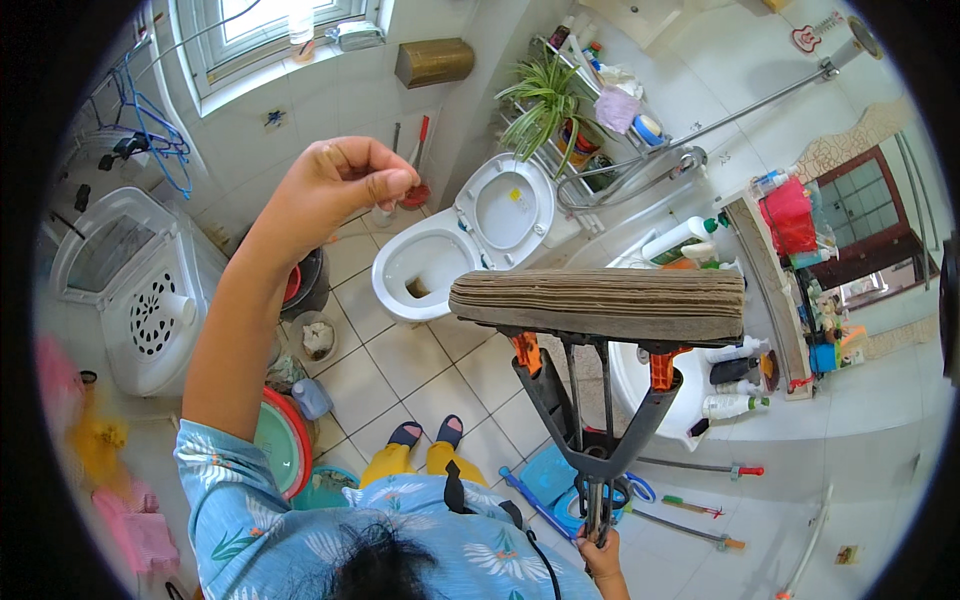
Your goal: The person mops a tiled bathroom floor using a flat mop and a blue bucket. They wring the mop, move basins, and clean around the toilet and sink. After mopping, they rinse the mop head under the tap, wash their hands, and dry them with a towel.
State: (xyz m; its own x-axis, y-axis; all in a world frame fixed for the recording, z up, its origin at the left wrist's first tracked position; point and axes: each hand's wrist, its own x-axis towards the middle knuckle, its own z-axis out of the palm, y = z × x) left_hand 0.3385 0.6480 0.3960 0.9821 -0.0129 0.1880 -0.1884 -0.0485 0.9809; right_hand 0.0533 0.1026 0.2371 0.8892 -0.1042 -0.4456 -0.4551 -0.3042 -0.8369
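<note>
My right hand (pixel 602 559) grips the metal pole (pixel 595 504) of a sponge mop low in the view. The mop's grey-brown ridged sponge head (pixel 600 304) is raised in front of me, above the floor, on a dark frame (pixel 598 463) with orange clips. It hides part of the washbasin (pixel 645 397) behind it. My left hand (pixel 356 176) is lifted at the upper left, thumb and fingertips pinched together. I see nothing between them, though something very thin could be hidden. Beyond the hands, a white toilet (pixel 427 255) stands with its lid up.
A washing machine (pixel 154 300) with its lid raised stands at left. Basins (pixel 306 442), a black bucket (pixel 313 277) and a blue jug (pixel 311 397) crowd the tiled floor (pixel 409 360) beside my feet. A plant (pixel 551 101) sits on a rack. A blue mop bucket (pixel 546 476) stands at right.
</note>
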